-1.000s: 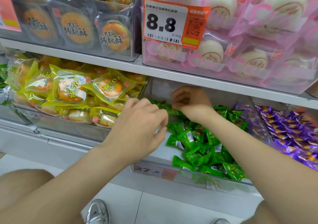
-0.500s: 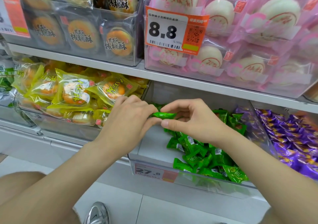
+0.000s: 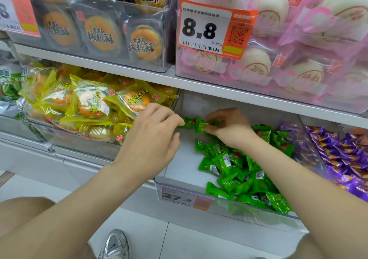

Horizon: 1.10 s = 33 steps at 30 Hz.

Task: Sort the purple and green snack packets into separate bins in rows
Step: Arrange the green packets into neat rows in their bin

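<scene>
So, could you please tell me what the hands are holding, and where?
Some green snack packets, count unclear: left hand pinches the left end, right hand the right end.

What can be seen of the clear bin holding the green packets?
The clear bin looks like see-through hard plastic, an open-topped box under a white shelf. Its right side is heaped with green packets; its left floor shows bare white. A price label reading 27.8 sits on its front wall. To its right a bin holds purple packets, to its left one holds yellow packets. The left hand and right hand pinch a few green packets above its back.
</scene>
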{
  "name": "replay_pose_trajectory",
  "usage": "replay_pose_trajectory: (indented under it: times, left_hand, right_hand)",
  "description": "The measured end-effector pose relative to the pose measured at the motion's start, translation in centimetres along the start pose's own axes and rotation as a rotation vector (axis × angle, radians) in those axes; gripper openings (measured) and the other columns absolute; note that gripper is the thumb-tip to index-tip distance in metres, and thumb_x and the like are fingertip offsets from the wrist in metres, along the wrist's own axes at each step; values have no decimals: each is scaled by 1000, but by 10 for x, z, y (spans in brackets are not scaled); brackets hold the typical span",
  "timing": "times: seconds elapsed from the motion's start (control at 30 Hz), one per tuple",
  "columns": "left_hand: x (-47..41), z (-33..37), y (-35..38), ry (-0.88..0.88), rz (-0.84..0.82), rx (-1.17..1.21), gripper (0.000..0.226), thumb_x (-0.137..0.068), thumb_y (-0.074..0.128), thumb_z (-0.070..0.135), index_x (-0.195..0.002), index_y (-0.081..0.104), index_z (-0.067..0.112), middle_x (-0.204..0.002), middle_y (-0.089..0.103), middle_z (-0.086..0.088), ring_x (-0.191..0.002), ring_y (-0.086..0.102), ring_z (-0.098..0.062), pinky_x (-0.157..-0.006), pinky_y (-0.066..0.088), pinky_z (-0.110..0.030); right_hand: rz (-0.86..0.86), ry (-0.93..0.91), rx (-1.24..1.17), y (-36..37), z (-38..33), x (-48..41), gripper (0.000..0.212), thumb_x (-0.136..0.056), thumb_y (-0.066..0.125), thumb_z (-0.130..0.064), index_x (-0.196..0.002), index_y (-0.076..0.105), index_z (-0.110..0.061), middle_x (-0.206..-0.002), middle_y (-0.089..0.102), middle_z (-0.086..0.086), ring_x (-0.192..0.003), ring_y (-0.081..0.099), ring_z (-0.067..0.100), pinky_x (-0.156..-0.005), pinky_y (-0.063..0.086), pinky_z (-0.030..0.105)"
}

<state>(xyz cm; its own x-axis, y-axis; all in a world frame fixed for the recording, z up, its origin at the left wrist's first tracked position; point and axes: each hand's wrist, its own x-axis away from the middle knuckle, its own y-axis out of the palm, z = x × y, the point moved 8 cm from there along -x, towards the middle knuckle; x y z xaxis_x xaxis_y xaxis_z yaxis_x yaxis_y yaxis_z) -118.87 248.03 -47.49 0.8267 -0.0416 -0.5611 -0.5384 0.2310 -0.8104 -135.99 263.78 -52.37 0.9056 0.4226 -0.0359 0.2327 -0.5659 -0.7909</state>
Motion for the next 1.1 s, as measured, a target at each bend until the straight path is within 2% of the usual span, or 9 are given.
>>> replay_pose_trajectory:
  times: [0.1,0.2,0.33,0.5,0.7,0.87,0.93,1.0,1.1]
  left_hand:
    - [1,2,-2,24,21,-52,20,-90,68,17,-110,73,16,-106,68,1,-111,52,-27,-89,46,-42]
    - [0,1,-5,22,39,-77,27,-84,66,7,-109,73,14,-103,69,0,-107,53,-31,-82,46,-46]
    - [-2,-5,-5,-12,32,-103,33,-81,67,-2,-108,74,16,-98,70,0,-101,53,-32,-78,47,-49]
    - [-2,-5,-4,-13,35,-103,33,-81,68,-3,-107,75,16,-94,72,0,-98,52,-32,-76,48,-49]
    - [-2,-6,-5,-7,41,-85,20,-85,67,7,-101,75,17,-94,70,2,-99,51,-31,-78,46,-47]
    - [0,-4,-7,-1,46,-82,16,-85,71,11,-99,76,17,-94,70,3,-101,52,-31,-77,45,-45]
    - [-1,-4,-7,4,43,-84,17,-85,71,11,-100,76,18,-95,70,3,-102,52,-30,-77,45,-44]
    - [0,-4,-6,12,38,-85,17,-85,72,11,-100,76,18,-96,70,3,-103,52,-30,-77,45,-44]
    - [0,-3,-5,27,41,-80,17,-84,74,11,-99,76,18,-97,71,4,-106,54,-29,-79,44,-44]
  right_hand:
    - [-22,-41,102,20,1,-19,25,-91,79,-23,-115,77,-30,-112,73,-7,-103,67,16,-90,51,24]
    - [-48,-80,155,41,-8,-32,25,-90,81,-25,-115,78,-28,-115,73,-3,-100,65,15,-90,51,26]
    - [-34,-55,195,61,-12,-48,23,-89,81,-21,-111,75,-28,-117,72,4,-106,66,23,-97,57,38]
    - [-9,-77,270,74,-16,-53,19,-97,65,-13,-114,68,-23,-117,63,8,-110,58,28,-85,55,38]
    - [-8,-83,282,72,-18,-46,20,-96,67,-17,-115,67,-24,-113,67,8,-110,61,29,-85,58,41]
    - [63,-57,256,50,-24,-36,41,-89,74,-18,-122,49,-18,-104,60,8,-92,64,31,-76,60,43]
    - [105,-7,220,32,-27,-30,36,-85,67,-16,-117,49,-15,-99,58,7,-87,62,30,-71,57,40]
    - [4,39,269,29,-27,-22,25,-81,64,-25,-104,56,-18,-95,60,4,-88,62,27,-72,57,37]
    - [-295,-37,564,51,-21,-2,42,-75,69,-53,-109,62,-29,-107,62,-4,-105,59,25,-94,49,40]
